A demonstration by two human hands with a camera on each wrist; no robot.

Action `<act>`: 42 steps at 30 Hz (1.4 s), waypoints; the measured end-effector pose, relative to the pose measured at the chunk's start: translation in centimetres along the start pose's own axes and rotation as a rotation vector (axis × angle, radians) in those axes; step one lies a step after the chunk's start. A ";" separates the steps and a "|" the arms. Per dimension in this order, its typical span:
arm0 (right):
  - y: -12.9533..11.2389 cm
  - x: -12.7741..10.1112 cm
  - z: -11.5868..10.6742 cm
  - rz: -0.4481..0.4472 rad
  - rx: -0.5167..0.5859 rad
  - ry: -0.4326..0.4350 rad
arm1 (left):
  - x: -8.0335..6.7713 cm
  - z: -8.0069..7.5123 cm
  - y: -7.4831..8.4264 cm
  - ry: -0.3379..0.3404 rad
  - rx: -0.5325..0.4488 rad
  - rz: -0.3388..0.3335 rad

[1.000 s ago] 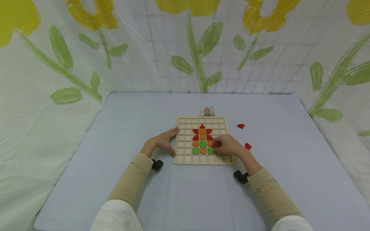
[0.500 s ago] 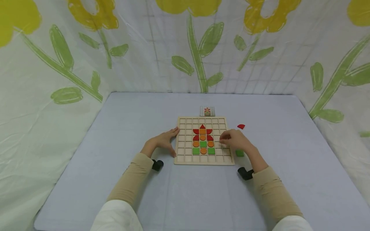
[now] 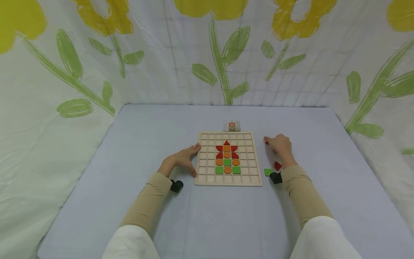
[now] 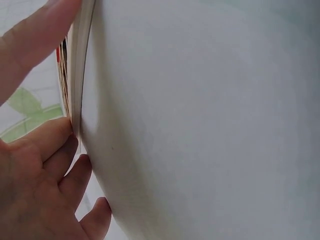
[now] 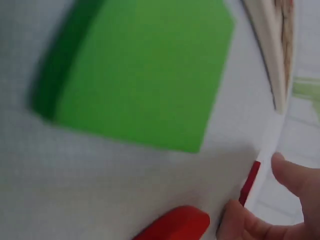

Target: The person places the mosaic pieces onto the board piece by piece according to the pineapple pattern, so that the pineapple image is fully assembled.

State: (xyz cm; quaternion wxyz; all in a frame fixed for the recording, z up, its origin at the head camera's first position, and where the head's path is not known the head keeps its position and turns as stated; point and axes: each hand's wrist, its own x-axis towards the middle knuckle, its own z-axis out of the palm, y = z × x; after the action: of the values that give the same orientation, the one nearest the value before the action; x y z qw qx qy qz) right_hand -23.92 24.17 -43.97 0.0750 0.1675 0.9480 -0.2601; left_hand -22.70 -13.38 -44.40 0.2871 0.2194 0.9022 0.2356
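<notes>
A square wooden grid board point(image 3: 208, 178) bears red, orange and green pieces set in a figure. My left hand point(image 3: 181, 159) rests against the board's left edge, thumb and fingers spread apart along it. In the left wrist view its fingertips point(image 4: 80, 162) are right at the board's side. My right hand point(image 3: 280, 145) is off the board to the right, over a red quarter-circle piece point(image 3: 266, 142) mostly hidden under it. The right wrist view has that red piece point(image 5: 249, 182) between the thumb and curled fingers, a gap showing beside the thumb.
Right of the board lie a green square piece point(image 3: 268, 172) and a second red quarter-circle piece point(image 3: 277, 166). A small pattern card point(image 3: 231, 125) lies just behind the board. A white curtain point(image 3: 145, 72) with painted flowers hangs behind the pale table point(image 3: 207, 216).
My right hand has moved from over the board rightward and away to the red piece beside it, uncovering the green square. My left hand stays at the board's edge.
</notes>
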 end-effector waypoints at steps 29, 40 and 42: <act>-0.8 -4.8 1.2 -0.357 0.248 -0.124 | -0.1 -0.2 0.3 -0.005 0.018 0.016; -3.2 -7.9 2.7 -0.540 0.244 -0.253 | -0.1 -0.3 0.5 -0.002 0.019 0.007; -3.6 -8.3 3.1 -0.538 0.243 -0.267 | 0.0 -0.3 0.4 -0.008 0.020 -0.002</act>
State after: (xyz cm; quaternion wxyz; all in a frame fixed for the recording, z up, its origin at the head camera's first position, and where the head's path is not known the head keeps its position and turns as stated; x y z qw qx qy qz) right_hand -17.30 17.36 -43.00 0.1065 -0.1170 0.9021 -0.4015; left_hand -22.73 -13.16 -43.94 0.2886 0.2222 0.9036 0.2254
